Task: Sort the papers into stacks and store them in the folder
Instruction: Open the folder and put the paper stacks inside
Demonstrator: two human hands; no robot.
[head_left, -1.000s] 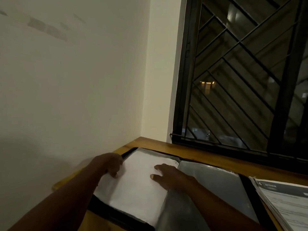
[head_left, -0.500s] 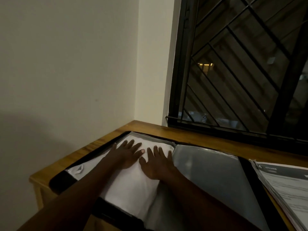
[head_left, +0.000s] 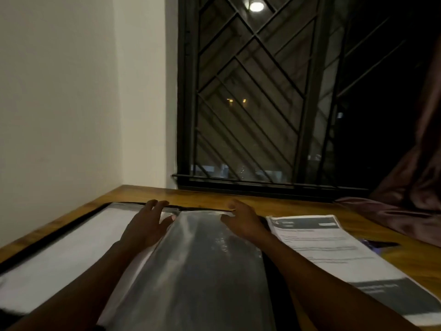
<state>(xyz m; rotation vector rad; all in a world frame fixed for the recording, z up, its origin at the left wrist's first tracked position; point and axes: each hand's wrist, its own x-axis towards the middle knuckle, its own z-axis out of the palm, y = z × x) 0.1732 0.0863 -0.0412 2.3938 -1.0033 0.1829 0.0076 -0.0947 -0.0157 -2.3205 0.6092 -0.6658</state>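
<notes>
Far left there's a plain cream wall (head_left: 59,91), and below it the wooden worktop (head_left: 205,195) tucked into the corner. The black folder (head_left: 78,217) lies open on it, with a white sheet (head_left: 71,242) sitting flat in its left half. The left hand (head_left: 145,225) rests palm down near the spine, fingers spread and loose, grip open, fingertips up at the folder's top edge. Next over is a shiny clear plastic sleeve (head_left: 202,254) arching up from the middle. The right hand (head_left: 241,220) sits at that sleeve's top right corner, fingers curled; can't really tell if it's pinching the edge or just touching it. Just beside it, right of the folder, is a stack of printed papers (head_left: 334,249). Behind is a barred window (head_left: 250,103), and a dark reddish curtain (head_left: 410,187) droops onto the worktop far right.
</notes>
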